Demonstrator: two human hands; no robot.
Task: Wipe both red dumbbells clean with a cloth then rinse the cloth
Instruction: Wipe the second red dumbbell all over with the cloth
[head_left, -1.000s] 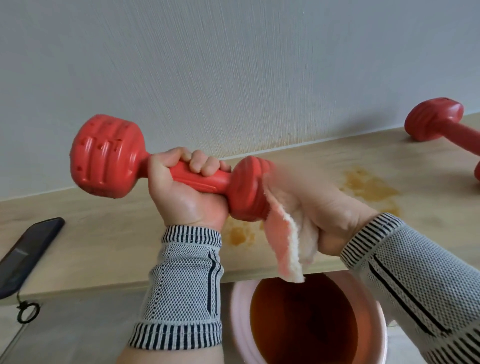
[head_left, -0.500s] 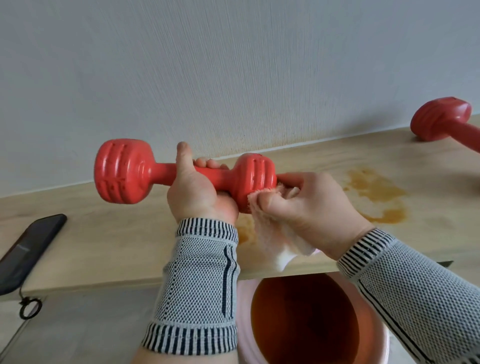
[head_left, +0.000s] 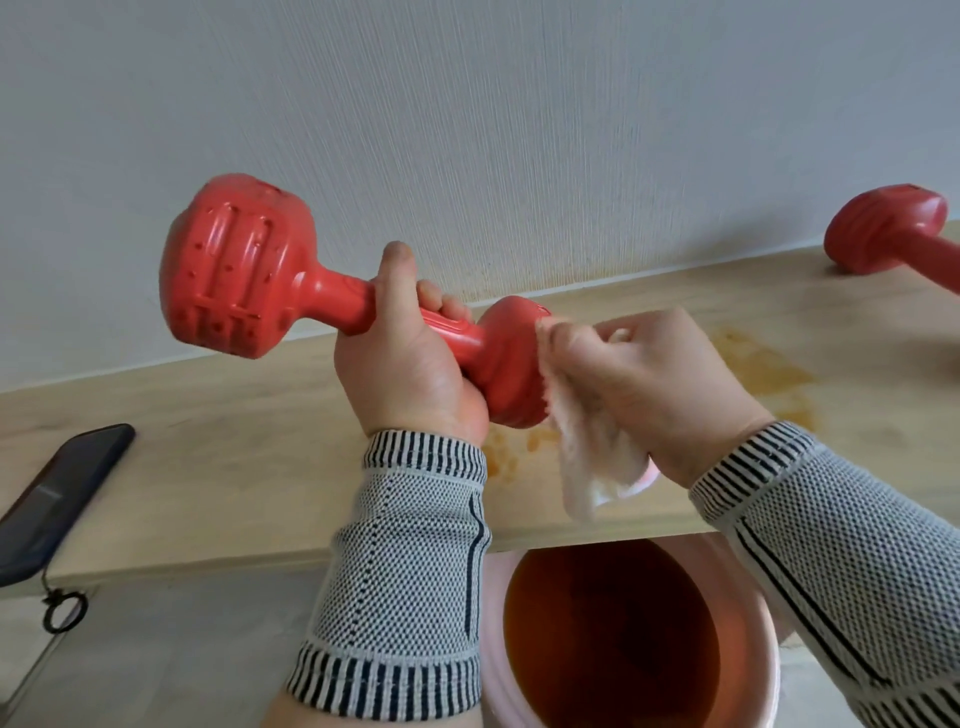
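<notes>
Left hand (head_left: 410, 374): I see it gripping the ribbed red dumbbell (head_left: 322, 296) by its handle, at centre.
Right hand (head_left: 644, 384): pinches a fluffy pale cloth (head_left: 592, 457) against its rounded end.
Second dumbbell (head_left: 888, 228): two o'clock, on the stained wooden surface (head_left: 234, 467).
Pink bucket (head_left: 769, 649): five o'clock.

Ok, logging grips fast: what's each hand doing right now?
Left hand: closed round the handle of the red dumbbell, holding it up.
Right hand: closed on the cloth, pressing it against the dumbbell's near end.
</notes>
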